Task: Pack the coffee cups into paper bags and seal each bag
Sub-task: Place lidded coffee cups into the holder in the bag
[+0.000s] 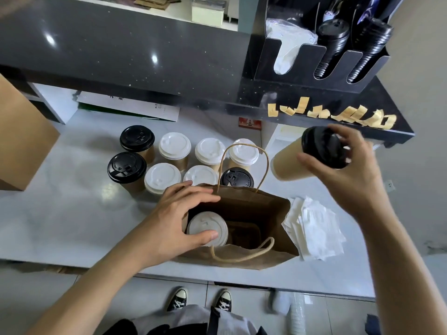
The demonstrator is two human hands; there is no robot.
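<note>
A tall kraft-paper cup with a black lid (324, 151) is grasped by the right hand (348, 165), fingers curled over the lid rim, and is held in the air up and to the right of the open paper bag (263, 206). Its long axis is tilted, base pointing away to the left, lid toward the camera. The vacant space inside the bag lies down and to the left of this hand, just beside the white-lidded cup (207, 228) already seated at the bag's left end. That cup's lid is pinched by the left hand (176, 218), thumb on the near rim and fingers over the bag's far edge. The right hand is judged the nearer to the vacant space; the cup is expected to need righting before it is lowered.

The bag is matte brown paper with twisted cord handles. The lids are smooth moulded plastic, round. Eight more cups (174, 146) stand upright on the glossy pale tabletop (60, 213) behind the bag; strips of tan tape (348, 114) hang on the dark shelf edge.
</note>
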